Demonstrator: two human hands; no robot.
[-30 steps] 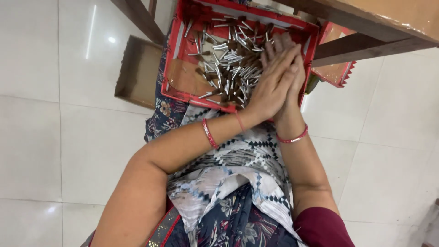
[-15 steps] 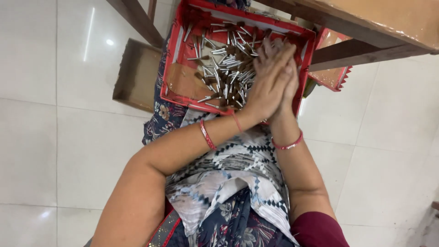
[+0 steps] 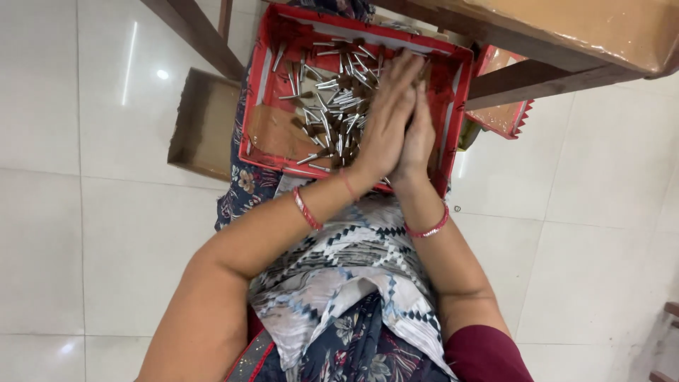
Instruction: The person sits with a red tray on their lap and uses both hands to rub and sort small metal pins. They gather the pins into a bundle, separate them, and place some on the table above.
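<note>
- We see our left hand (image 3: 385, 120) and right hand (image 3: 419, 134) pressed palm to palm over the red tray (image 3: 453, 99), fingers straight and pointing to 12 o'clock.
- Both hands are flat, not curled into fists. Whether any pins are caught btwn the palms, we cannot tell; the gap is hidden.
- The small metal pins (image 3: 332, 106) w/ brown tips lie in a loose heap inside the tray, mostly at 9 to 11 o'clock from our hands, some touching the left palm's edge.
- The tray rests on our lap, on the patterned cloth (image 3: 339, 283); a bare brown patch of tray floor shows at approx 8 o'clock of the heap.
- A brown cardboard box (image 3: 205, 124) sits on the tiled floor (image 3: 78, 212) at 9 o'clock of the tray, just beside it.
- A wooden table (image 3: 566, 35) overhangs at 1 o'clock; a second red box (image 3: 506, 113) peeks out under it at 3 o'clock.
- To do this well, in our view: keep palms level & even in pressure, wrists low over the tray so anything slipping out drops back in, not onto the floor.
- Keep the tray steady on the lap; its far rim is near the table frame.
</note>
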